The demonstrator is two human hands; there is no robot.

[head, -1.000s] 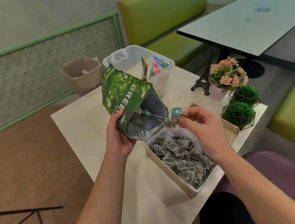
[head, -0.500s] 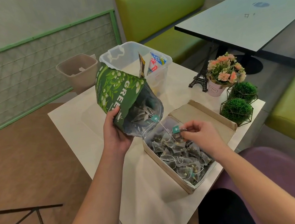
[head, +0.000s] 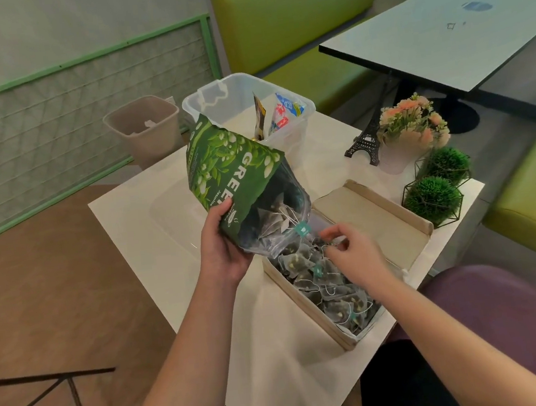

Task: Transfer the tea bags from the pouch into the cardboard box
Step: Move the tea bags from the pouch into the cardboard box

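Left hand [head: 223, 251]: you grip the pouch [head: 238, 186] by its lower edge, thumb on the printed face, fingers wrapped behind.
Pouch: one, tilted, its mouth down and to the right, hanging over the near-left end of the box [head: 308, 308]; its long axis runs from upper left to lower right.
Bags in pouch [head: 274, 222]: several still inside; too tangled for you to count.
Loose tag [head: 303, 230]: one green tag on a string dangles at the mouth, just left of your right fingertips.
Right hand [head: 354, 256]: your fingertips are pinched together over the box, on a string or tag, as far as you can tell; this hand is the nearer to the mouth.
Box: one, long axis running away to the right, lid [head: 372, 221] folded open beyond.
Bags in box [head: 333, 289]: a heap, well over a dozen, no exact count.
Next, likely: you pull the dangling bags rightward and down, out of the mouth.
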